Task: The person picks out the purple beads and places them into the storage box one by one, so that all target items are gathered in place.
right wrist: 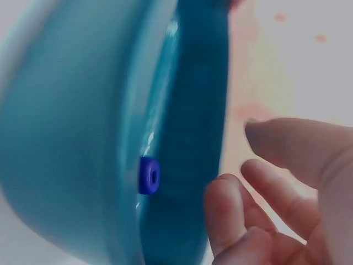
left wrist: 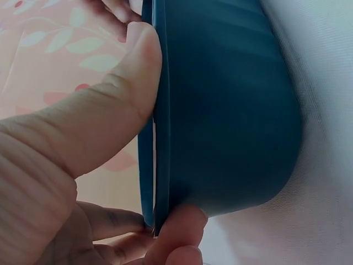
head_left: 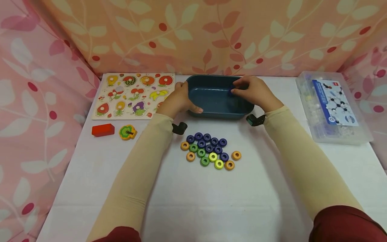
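Note:
A dark teal plastic tub point(head_left: 217, 115) stands at the back of the table. My left hand point(head_left: 178, 101) grips its left end, the thumb lying on the near rim and fingers around the end, as the left wrist view shows closely. Over the tub's right end is my right hand point(head_left: 254, 92), thumb and fingers parted. A purple ring point(right wrist: 149, 175) shows inside the tub in the right wrist view, apart from the fingertips. In front of the tub several purple rings point(head_left: 209, 148) lie flat among green rings point(head_left: 201, 153), yellow rings point(head_left: 219, 164) and orange rings point(head_left: 229, 165).
A wooden fruit puzzle board point(head_left: 121, 101) lies left of the tub. Nearer are a red block point(head_left: 103, 130) and a tree-shaped wooden piece point(head_left: 127, 132). At the right is a clear plastic case point(head_left: 347, 132) with a printed label. A leaf-patterned curtain point(head_left: 205, 37) hangs behind.

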Tool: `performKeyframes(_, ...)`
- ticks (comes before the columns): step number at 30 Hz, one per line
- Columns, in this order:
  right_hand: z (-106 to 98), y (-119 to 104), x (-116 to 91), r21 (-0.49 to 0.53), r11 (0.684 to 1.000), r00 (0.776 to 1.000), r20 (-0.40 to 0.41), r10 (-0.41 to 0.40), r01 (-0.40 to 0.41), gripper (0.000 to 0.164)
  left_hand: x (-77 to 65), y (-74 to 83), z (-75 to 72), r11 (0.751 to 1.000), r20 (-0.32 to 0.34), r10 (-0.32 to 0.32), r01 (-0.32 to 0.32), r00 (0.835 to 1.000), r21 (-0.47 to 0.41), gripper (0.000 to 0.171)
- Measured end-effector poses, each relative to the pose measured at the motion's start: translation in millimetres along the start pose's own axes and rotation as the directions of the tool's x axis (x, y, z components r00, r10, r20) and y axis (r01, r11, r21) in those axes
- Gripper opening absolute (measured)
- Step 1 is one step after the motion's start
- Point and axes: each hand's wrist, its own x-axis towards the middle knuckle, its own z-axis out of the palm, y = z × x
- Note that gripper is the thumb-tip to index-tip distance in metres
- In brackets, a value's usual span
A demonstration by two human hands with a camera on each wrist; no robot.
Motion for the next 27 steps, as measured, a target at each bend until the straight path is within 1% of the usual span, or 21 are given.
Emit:
performKeyframes(3,4.5,-5.9,-30.0,0.044,0.999,1.0,-0.008,-0.002,0.002,0.049,-0.1,-1.2,0.9,1.0,0.004,-0.002,0.002,1.0,-0.001,0.132)
performKeyframes(6,17.7,-8.4,-63.6,0.088,0.996,1.0,0.026,-0.012,0.01,0.042,-0.2,-1.7,1.5,1.0,0.007,0.009,-0.009,1.0,-0.006,0.132)
performKeyframes(8,31.4,-6.9,-82.1,0.116,0.993,0.995,0.095,-0.027,0.016,0.038,-0.3,-1.8,1.4,1.0,0.003,0.018,-0.018,1.0,-0.009,0.132)
performKeyframes(11,56.3,-0.5,-98.5,0.143,0.989,0.974,0.217,-0.06,0.029,0.036,0.2,-2.3,0.5,0.999,-0.007,0.031,-0.031,0.999,-0.01,0.132)
performKeyframes(13,71.0,4.6,-103.0,0.155,0.986,0.956,0.278,-0.095,0.053,0.035,0.3,-2.4,0.3,0.999,-0.011,0.034,-0.034,0.999,-0.007,0.132)
performKeyframes(14,77.1,7.1,-103.9,0.163,0.985,0.951,0.291,-0.107,0.061,0.035,0.5,-2.3,0.4,0.999,-0.012,0.035,-0.035,0.999,-0.005,0.133)
performKeyframes(17,87.8,11.5,-101.7,0.174,0.98,0.944,0.3,-0.14,0.091,0.034,1.2,-3.1,0.4,1.0,-0.011,0.028,-0.028,1.0,-0.005,0.133)
performKeyframes(19,88.6,12.6,-99.6,0.171,0.98,0.942,0.299,-0.154,0.106,0.033,1.6,-3.6,0.7,1.0,-0.008,0.021,-0.021,1.0,-0.011,0.133)
performKeyframes(21,84.1,10.9,-98.1,0.171,0.98,0.94,0.304,-0.154,0.105,0.033,2.2,-3.8,1.4,1.0,-0.003,0.016,-0.016,1.0,-0.018,0.133)
performKeyframes(23,73.5,5.4,-95.3,0.182,0.979,0.943,0.3,-0.143,0.09,0.034,2.4,-3.7,2.1,1.0,-0.001,0.014,-0.014,1.0,-0.02,0.134)
performKeyframes(25,58.6,-3.7,-89.4,0.201,0.977,0.957,0.263,-0.121,0.068,0.035,2.2,-3.5,2.0,1.0,-0.004,0.015,-0.015,1.0,-0.02,0.134)
performKeyframes(27,41.1,-15.5,-79.0,0.244,0.97,0.974,0.211,-0.077,0.024,0.037,1.9,-3.4,1.4,1.0,-0.009,0.018,-0.018,1.0,-0.019,0.134)
